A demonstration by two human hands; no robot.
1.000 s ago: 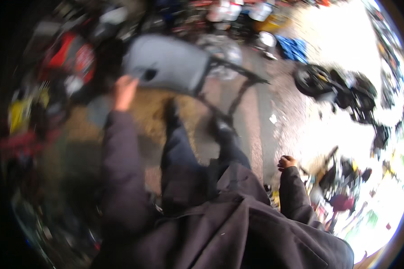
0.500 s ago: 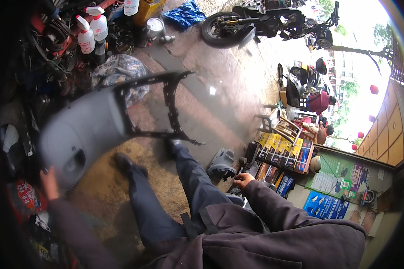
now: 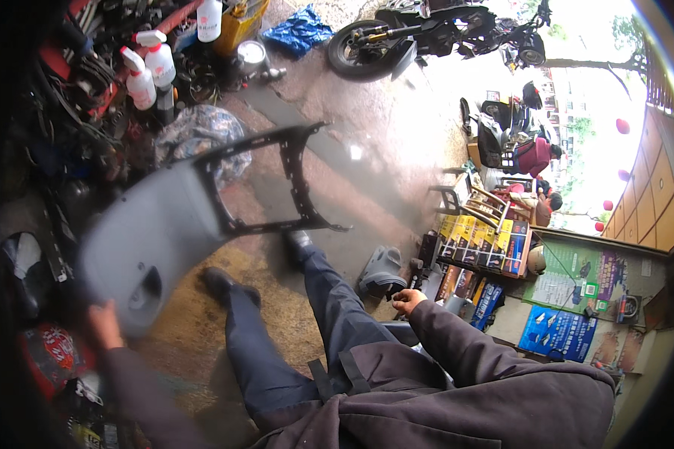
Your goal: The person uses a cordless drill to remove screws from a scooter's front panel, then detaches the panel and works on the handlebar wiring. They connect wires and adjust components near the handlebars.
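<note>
A large grey plastic panel (image 3: 165, 213) with a recessed opening near its lower end is raised at the left, an open black frame (image 3: 299, 176) attached along its far side. My left hand (image 3: 105, 322), blurred, grips the panel's near lower edge. My right hand (image 3: 407, 301) is apart from the panel, low beside my right leg, with fingers curled; what they hold, if anything, is too small to make out. Beyond the panel lies a crumpled patterned cloth (image 3: 198, 135). A smaller grey plastic part (image 3: 382, 269) is on the floor above my right hand.
Motorbike parts, white spray bottles (image 3: 142, 84) and a yellow jug (image 3: 243, 22) crowd the left and back. A blue tarp (image 3: 296, 30) lies near a black motorbike (image 3: 367, 45). Stacked boxes (image 3: 475, 243), wooden chairs (image 3: 472, 198) and a seated person (image 3: 548, 200) are at the right, by the open front.
Since a second ago the view has swung rightward, and the panel, in my left hand, sits lower left in the picture. In the last half second it has shifted slightly right.
</note>
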